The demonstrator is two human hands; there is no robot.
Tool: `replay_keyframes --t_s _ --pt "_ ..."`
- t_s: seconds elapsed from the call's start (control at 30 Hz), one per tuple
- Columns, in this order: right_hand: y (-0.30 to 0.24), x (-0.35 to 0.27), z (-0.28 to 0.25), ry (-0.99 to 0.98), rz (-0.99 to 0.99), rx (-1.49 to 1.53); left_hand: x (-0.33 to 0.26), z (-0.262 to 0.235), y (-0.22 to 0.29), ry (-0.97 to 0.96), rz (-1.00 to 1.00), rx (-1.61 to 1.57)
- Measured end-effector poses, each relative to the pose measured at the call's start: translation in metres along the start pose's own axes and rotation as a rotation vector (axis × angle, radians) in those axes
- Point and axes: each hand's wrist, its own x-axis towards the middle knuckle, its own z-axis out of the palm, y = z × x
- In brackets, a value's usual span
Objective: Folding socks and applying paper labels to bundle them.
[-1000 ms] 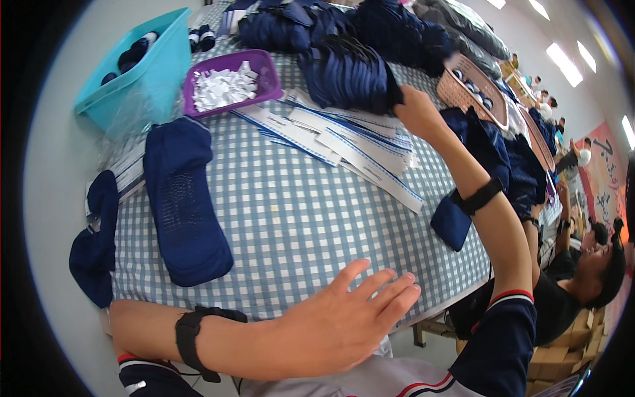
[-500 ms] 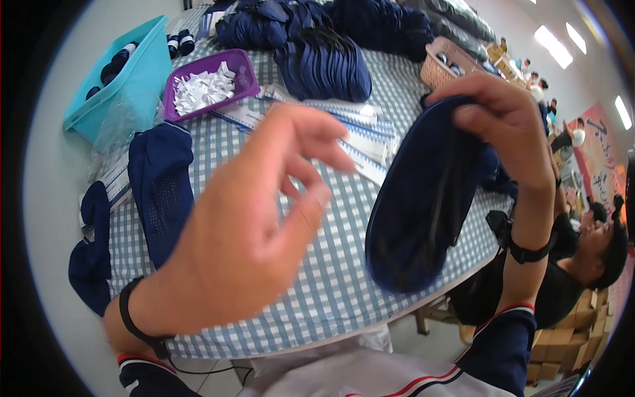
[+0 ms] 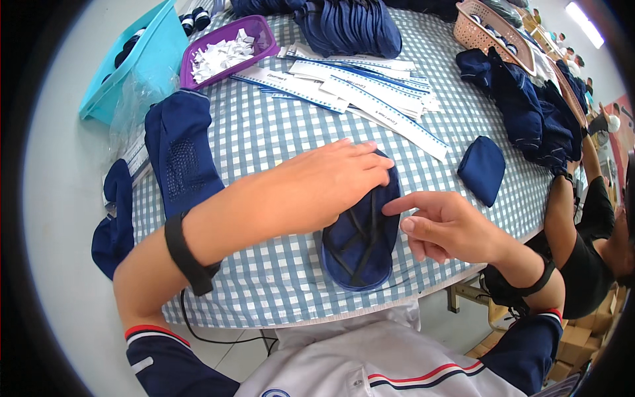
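The navy slipper (image 3: 360, 257) lies on the checked counter (image 3: 278, 298). Across the slipper's far end is the left hand (image 3: 340, 175), palm down, fingers outstretched; whether it grips is hidden. At the slipper's right edge, the right hand (image 3: 453, 225) is loosely open, index fingertip at the black straps. Beyond the slipper lie paper strips (image 3: 390, 99); left of it, a sock (image 3: 182, 155); right, a navy pouch (image 3: 483, 171).

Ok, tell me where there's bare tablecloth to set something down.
Bare checked tablecloth shows between the dotted navy sock, white paper strips and left forearm; another patch lies between the strapped navy pad and folded navy cloth. The far side is crowded with strips, purple tray and stacked navy pads.
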Motion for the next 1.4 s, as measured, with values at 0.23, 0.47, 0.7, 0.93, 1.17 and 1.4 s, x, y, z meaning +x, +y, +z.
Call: replay_keyframes --t_s 0.23,0.47,0.7,0.93,1.17,1.4 --pt "0.007 0.006 0.017 -0.215 0.069 0.684 -0.009 -0.006 -0.001 -0.117 -0.087 -0.112" --pt "0.013 0.021 0.054 -0.384 0.011 0.909 -0.022 0.007 0.013 -0.09 -0.09 0.028" --pt "0.055 -0.026 0.094 -1.189 0.044 0.536 -0.025 0.014 0.014 -0.049 -0.075 0.025" --pt "0.108 -0.051 0.134 -0.516 -0.514 -0.066 -0.029 0.027 0.023 -0.048 -0.143 0.034" --pt "0.123 -0.061 0.127 -0.689 -0.317 0.338 -0.029 0.041 0.038 -0.037 -0.277 0.106" --pt "0.095 -0.071 0.108 -0.474 -0.32 -0.206 -0.022 0.053 0.05 0.001 -0.263 0.195"
